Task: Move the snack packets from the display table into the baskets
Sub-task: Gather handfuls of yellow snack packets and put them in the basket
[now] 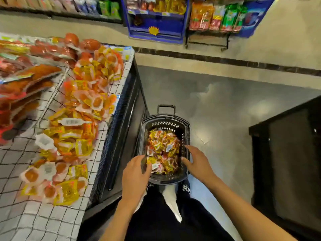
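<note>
Person is standing over the black basket (165, 119), which is sitting on the floor right at their feet, just beside the display table (52, 221). Its long axis is running away from them, roughly parallel to the table edge, with the pull handle (166, 106) at the far end. Both hands are hanging over the near end, apart, one at each side. The right hand (198, 162) is spreading its fingers above the right rim and holding nothing. The left hand (136, 174) is reaching down at the left rim with its fingertips in among the top packets; they are blurring, so I can't tell whether it's pinching one or is empty. The basket is already carrying a deep layer of small yellow-and-orange snack packets (163, 150). The key relation: the remaining packets (83, 101) are lying up on the table to the person's left and ahead, in a long strip along the table's edge, so the left hand is the nearer one and any next grab looks like an up-and-left reach. Bigger red-orange packs (26, 84) are piling further in. For writing, white barcode stickers are showing on several packet backs (71, 121), but nothing is reading as a brand. The yellow starburst tag (153, 30) on the blue stand (156, 23) is also too blurry to read.
</note>
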